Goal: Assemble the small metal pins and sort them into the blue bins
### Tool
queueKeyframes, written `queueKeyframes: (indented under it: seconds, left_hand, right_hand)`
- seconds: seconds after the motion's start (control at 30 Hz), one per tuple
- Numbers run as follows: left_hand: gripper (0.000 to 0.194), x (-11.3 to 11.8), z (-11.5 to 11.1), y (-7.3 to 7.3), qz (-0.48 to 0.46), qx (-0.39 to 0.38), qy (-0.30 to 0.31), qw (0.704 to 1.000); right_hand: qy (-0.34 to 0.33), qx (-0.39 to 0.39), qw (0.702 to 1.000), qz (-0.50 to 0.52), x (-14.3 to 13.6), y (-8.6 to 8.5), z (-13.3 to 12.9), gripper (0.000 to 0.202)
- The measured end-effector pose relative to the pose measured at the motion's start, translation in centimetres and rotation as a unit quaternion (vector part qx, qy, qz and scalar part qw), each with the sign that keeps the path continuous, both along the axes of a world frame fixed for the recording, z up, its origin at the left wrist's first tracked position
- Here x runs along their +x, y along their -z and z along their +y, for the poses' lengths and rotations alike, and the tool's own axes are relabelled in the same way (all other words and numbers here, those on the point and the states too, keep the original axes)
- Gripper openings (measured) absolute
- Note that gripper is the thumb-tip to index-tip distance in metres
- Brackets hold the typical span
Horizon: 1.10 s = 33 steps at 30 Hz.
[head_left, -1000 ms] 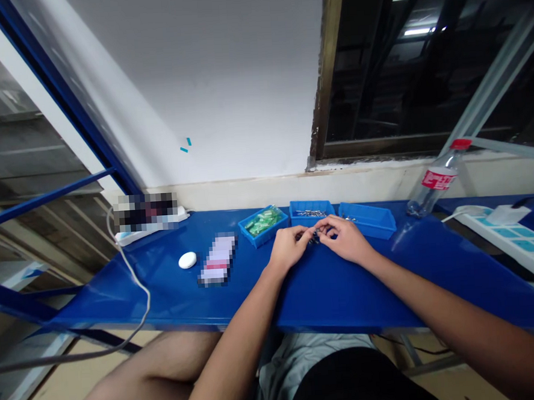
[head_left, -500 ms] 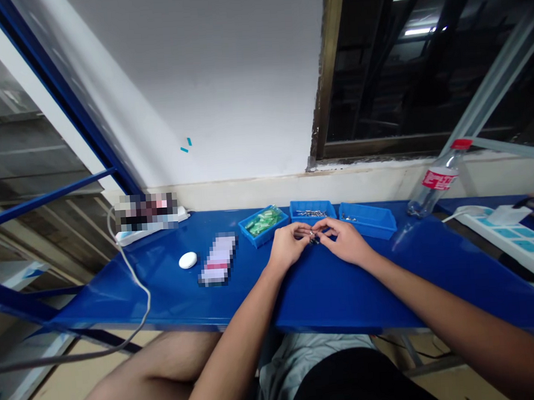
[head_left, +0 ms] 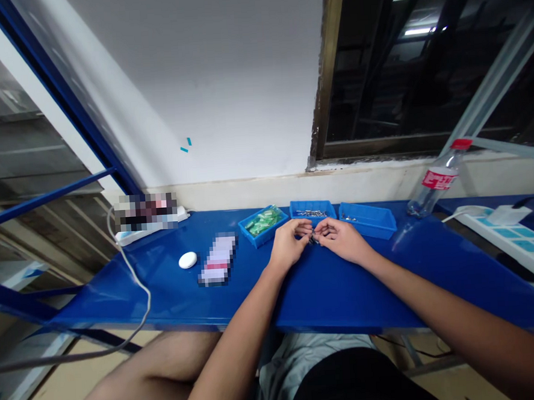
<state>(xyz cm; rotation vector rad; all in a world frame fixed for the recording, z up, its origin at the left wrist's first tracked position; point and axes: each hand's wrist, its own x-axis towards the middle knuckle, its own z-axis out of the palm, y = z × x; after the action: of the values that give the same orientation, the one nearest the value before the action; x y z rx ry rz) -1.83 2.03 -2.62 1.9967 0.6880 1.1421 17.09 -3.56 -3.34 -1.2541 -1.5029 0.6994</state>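
Observation:
My left hand (head_left: 291, 242) and my right hand (head_left: 339, 239) meet fingertip to fingertip just above the blue table. Both are closed in a pinch on a small shiny metal part (head_left: 313, 239), mostly covered by the fingers; its exact kind is too small to make out. Right behind my hands stands a blue bin (head_left: 311, 203) with several thin metal pieces (head_left: 310, 213). To its left, a tilted blue bin (head_left: 257, 241) holds small green packets (head_left: 264, 220). The blue bin on the right (head_left: 371, 222) has a few small metal pieces (head_left: 348, 218) at its left end.
On the blue table (head_left: 164, 297) lie a white oval case (head_left: 188, 260) and a blurred-out phone (head_left: 219, 259). A plastic bottle (head_left: 440, 180) with a red cap stands at the back right. Power strips (head_left: 518, 239) lie at both sides. A cable (head_left: 143, 292) hangs over the left edge.
My fingers have shifted slightly around the small metal part, and my hands stay in place. Another person's hand at the far right edge has gone out of view.

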Motion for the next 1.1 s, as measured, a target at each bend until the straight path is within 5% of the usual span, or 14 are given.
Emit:
queueKeyframes:
  seconds: [0.33, 0.5, 1.1]
  left_hand:
    - [0.019, -0.1, -0.6, -0.6, 0.028, 0.001, -0.04, 0.999]
    - [0.033, -0.5, -1.3, -1.5, 0.076, -0.012, -0.018, 0.997]
    - [0.017, -0.2, -0.2, 0.1, 0.011, -0.042, 0.005, 0.999]
  right_hand:
    - [-0.004, 0.043, 0.998, -0.045, 0.4, -0.4, -0.1, 0.023]
    - [0.001, 0.072, 0.995, -0.072, 0.5, -1.1, -0.4, 0.017]
    - [0.013, 0.032, 0.998, -0.048, 0.3, -0.2, -0.2, 0.024]
